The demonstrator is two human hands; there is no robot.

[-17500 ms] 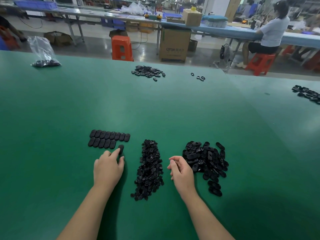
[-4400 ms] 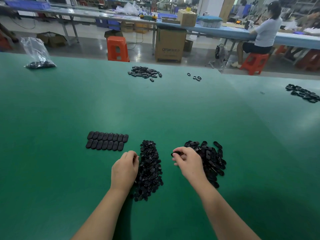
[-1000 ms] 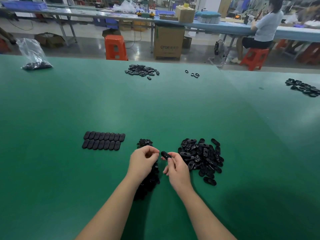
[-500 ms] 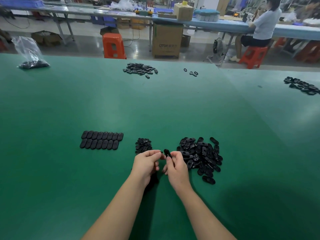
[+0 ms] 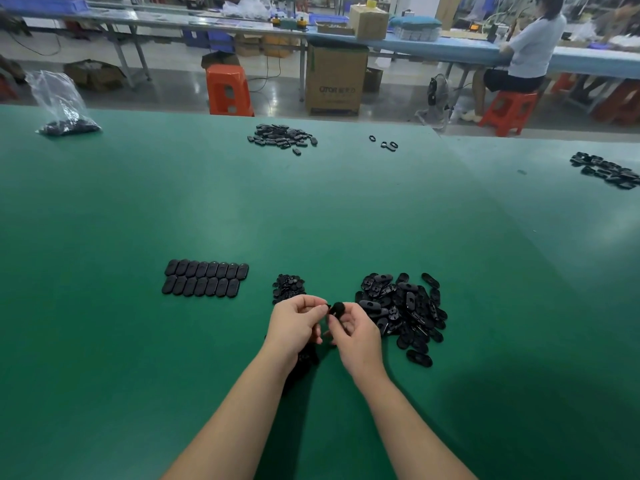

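I'm pinching a small black oval plastic piece (image 5: 336, 309) btw thumb & forefinger of my right hand (image 5: 356, 336), holding it over the green table mat (image 5: 311, 209), right in front of me. My left hand (image 5: 294, 327) is curling its fingers in, tips touching the piece's left edge; can't tell if they're gripping it. A loose pile of black oval plastic shells (image 5: 401, 310) is lying just to the right, & two neat rows of black oval caps (image 5: 206, 283) are sitting to the left

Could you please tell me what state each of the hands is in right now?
Right hand: pinches a small black oval plastic piece.
Left hand: curled beside that piece; hold cannot be told.
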